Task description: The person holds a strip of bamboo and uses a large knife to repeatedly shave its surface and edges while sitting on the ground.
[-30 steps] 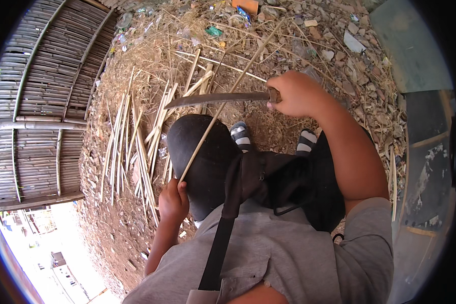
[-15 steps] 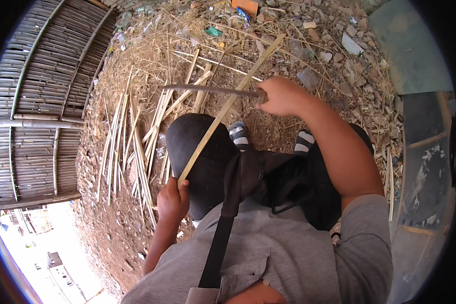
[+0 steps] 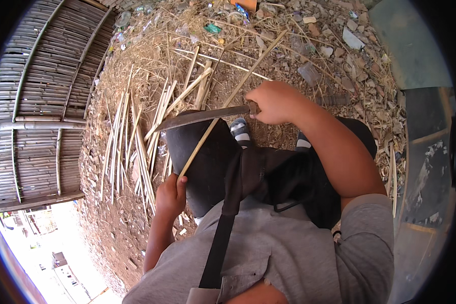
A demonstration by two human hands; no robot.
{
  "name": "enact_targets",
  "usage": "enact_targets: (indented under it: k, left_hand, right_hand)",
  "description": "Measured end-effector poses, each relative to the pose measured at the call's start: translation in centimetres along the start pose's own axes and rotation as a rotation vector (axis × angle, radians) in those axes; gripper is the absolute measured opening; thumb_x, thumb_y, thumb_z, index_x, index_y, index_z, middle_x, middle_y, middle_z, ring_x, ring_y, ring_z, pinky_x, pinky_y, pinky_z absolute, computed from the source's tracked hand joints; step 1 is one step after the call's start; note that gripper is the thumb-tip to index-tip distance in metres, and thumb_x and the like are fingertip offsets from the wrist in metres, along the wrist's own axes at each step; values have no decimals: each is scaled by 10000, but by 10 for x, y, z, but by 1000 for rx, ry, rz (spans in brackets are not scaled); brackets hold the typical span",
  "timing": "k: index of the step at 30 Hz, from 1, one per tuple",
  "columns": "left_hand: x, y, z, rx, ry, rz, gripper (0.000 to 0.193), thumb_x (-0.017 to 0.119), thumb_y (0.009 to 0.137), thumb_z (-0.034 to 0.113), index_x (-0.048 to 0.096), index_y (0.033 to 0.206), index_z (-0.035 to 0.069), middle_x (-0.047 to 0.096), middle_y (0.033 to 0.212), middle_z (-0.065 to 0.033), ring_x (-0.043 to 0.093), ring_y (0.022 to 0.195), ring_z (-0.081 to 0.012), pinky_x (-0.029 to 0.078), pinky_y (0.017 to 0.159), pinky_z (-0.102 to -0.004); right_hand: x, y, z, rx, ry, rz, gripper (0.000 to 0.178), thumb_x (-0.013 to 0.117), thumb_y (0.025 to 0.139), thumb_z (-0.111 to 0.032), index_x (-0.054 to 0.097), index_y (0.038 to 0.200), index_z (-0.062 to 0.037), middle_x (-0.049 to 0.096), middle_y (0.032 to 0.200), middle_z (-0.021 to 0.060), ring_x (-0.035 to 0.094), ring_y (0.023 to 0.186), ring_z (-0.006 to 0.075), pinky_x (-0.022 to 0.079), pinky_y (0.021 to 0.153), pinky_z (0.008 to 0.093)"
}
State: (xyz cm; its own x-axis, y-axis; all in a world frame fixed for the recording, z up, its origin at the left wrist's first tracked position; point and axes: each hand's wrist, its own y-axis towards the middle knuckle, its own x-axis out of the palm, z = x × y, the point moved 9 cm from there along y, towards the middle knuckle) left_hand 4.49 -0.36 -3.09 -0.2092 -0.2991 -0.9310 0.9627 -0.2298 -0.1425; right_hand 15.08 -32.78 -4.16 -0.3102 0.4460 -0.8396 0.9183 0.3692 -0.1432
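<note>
My left hand (image 3: 171, 194) is closed round the near end of a long bamboo strip (image 3: 200, 144). The strip slants up and away to the right, passing over my dark-clad left knee. In my right hand (image 3: 272, 102) is the handle of a large knife (image 3: 202, 117) with a long dark blade. The blade points left and lies across the strip, at the height of my left knee; whether it cuts into the strip I cannot tell. Most of the handle is hidden inside my fist.
Split bamboo strips (image 3: 117, 137) lie in a loose pile on the ground to the left. Rubble and litter (image 3: 339, 55) cover the ground ahead. A bamboo slat wall (image 3: 40, 66) stands at the left, grey panels (image 3: 425, 152) at the right. My striped sandal (image 3: 239, 130) shows below the knife.
The knife has moved toward me along the strip, its blade now turned to show a broader face. My right hand has come slightly nearer; my left hand has barely moved.
</note>
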Motion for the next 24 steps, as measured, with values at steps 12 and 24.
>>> enact_targets:
  k: [12,24]
  left_hand:
    - [-2,5,-2,-61,-120,-99,494,452,1055,400,506,791,-14,552,650,-250,556,630,-464,409,579,-493]
    - [3,6,-15,-42,-265,-137,506,436,1067,412,527,815,-18,511,602,-162,494,552,-259,395,548,-411]
  right_hand:
    - [0,-8,-9,45,-2,-86,218,716,788,-256,702,926,-87,701,879,134,685,882,336,537,780,457]
    - [-1,-7,-19,-61,-85,-13,235,744,798,-267,688,926,-79,677,797,146,675,786,343,512,707,460]
